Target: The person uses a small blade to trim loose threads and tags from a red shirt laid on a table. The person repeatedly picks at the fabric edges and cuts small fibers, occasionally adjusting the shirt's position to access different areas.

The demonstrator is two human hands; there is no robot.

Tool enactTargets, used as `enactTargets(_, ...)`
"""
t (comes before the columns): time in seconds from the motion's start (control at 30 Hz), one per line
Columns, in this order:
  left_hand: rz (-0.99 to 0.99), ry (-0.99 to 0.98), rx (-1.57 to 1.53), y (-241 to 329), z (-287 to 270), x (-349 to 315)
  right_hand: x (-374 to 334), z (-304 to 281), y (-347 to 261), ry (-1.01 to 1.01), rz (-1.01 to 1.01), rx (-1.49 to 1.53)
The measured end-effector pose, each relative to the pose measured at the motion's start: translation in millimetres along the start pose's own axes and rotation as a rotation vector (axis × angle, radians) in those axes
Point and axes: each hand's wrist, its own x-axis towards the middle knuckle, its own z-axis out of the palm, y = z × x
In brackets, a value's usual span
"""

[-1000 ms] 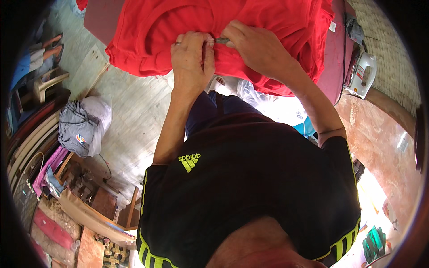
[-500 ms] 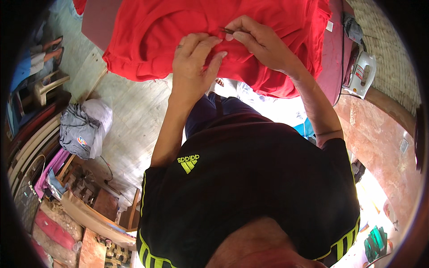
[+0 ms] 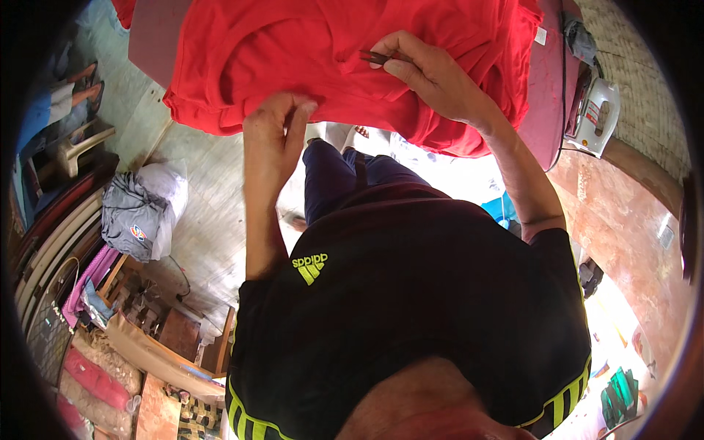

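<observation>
Gripping a dark tool (image 3: 375, 56) is the right hand (image 3: 431, 77); the left hand (image 3: 275, 125) curls, contents unclear; yellow lettering (image 3: 309, 261) marks the shirt (image 3: 425, 301).

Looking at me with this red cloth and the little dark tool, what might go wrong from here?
The dark tool in your right hand has its narrow tips over the red cloth, so they might snag or nick it.

The cloth hangs over the near edge of the maroon table; a tug there could drag it down.

The white iron on the right might scorch fabric if hot, though I can't tell.
</observation>
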Motion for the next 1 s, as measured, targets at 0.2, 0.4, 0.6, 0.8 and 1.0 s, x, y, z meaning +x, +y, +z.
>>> enactTargets(0.2,0.31,0.173,0.136,14,19,14,4,10,12,0.099,-0.111,0.012)
enactTargets(0.4,0.423,0.275,0.23,-8,55,12,1,9,5,0.064,-0.07,-0.042)
enactTargets(0.6,0.347,0.21,0.119,-4,48,9,-7,14,-6,0.012,-0.189,-0.309)
enactTargets(0.8,0.354,0.167,0.133,-2,44,9,-4,22,-13,-0.042,-0.189,-0.602)
enactTargets(1.0,0.388,0.188,0.157,-1,47,10,-1,23,-21,-0.105,-0.155,-0.67)
